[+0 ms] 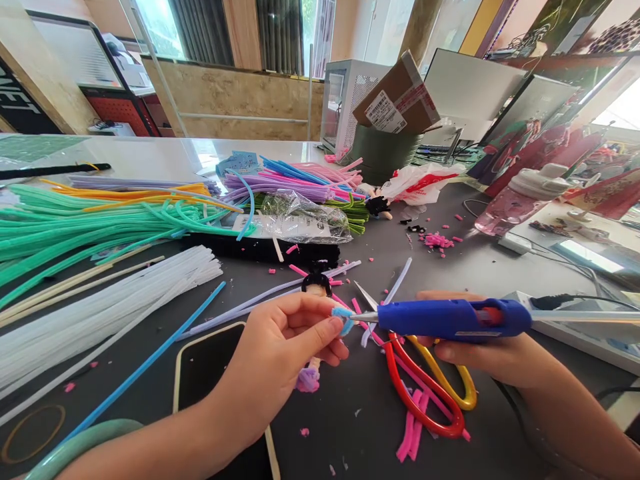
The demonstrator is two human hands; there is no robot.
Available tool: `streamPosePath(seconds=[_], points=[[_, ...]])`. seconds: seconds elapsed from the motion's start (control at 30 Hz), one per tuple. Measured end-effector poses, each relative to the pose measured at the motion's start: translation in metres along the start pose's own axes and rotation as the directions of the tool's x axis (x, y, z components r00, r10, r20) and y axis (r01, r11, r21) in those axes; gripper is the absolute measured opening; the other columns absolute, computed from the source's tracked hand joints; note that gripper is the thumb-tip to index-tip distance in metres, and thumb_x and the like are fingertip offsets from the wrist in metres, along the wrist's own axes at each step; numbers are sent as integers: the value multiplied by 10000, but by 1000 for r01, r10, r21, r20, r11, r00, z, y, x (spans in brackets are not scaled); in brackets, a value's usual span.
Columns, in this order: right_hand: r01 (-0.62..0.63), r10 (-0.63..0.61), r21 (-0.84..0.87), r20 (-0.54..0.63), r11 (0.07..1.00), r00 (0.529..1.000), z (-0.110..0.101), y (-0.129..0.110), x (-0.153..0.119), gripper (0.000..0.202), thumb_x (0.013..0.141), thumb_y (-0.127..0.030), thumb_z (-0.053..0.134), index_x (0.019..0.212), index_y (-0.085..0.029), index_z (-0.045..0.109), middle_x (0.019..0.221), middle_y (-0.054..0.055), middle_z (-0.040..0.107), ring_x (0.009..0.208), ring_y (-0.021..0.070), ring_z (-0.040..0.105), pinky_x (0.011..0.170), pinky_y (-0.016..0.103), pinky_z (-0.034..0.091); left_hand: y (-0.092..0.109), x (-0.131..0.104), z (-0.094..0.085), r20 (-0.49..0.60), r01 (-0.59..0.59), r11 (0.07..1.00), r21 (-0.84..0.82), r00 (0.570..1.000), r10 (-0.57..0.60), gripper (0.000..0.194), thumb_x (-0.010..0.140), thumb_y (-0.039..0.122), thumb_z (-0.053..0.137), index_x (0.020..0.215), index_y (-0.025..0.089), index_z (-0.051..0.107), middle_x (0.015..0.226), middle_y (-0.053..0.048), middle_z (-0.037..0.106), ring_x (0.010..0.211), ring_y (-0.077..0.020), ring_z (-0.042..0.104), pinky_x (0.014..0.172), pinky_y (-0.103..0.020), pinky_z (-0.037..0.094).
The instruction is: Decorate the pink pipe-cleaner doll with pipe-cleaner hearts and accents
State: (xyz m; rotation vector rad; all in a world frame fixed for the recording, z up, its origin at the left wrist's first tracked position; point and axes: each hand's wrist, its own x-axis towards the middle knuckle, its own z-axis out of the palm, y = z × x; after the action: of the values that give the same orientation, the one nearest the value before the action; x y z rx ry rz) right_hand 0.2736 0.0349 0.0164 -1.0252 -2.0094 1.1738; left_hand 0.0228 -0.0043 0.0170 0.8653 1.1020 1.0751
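Note:
Between thumb and fingers, my left hand point(295, 340) pinches a small light blue pipe cleaner piece point(344, 319). My right hand point(465, 347) is wrapped round a blue glue gun point(435, 318), whose metal tip meets the blue piece. Scissors point(425, 393) with red and yellow handles lie beneath the glue gun. Just behind my left hand is a small black fuzzy piece point(317, 280), and a purple-pink fuzzy piece point(308, 379) shows below my fingers.
Green pipe cleaners point(100, 223) and a white bundle point(105, 307) lie at the left. A phone point(215, 373) rests under my left forearm. Pink scraps point(436, 240) lie further back. A pink bottle point(520, 197) and a power strip point(575, 327) are at the right.

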Motion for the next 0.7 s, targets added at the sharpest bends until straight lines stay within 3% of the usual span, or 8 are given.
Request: streamPosePath(seconds=[0.43,0.7], points=[[82,-81,-3,75,997,994,0,-6,2,153,811,-331,712,739,-220,636,658,-25,566,538,119,489,474,228,424,0,-1,-2,13,0,999,-33,1000,0,106,716,253,787,757,172,733,608,-16,740,577,-133,705,527,-166,502],[52,-52,0,62,999,997,0,-6,2,167,802,-337,712,721,-226,619,621,-30,555,508,126,476,447,241,416,-1,-1,1,19,1,999,-37,1000,0,97,719,238,787,765,171,734,605,-12,739,568,-123,698,531,-160,511]])
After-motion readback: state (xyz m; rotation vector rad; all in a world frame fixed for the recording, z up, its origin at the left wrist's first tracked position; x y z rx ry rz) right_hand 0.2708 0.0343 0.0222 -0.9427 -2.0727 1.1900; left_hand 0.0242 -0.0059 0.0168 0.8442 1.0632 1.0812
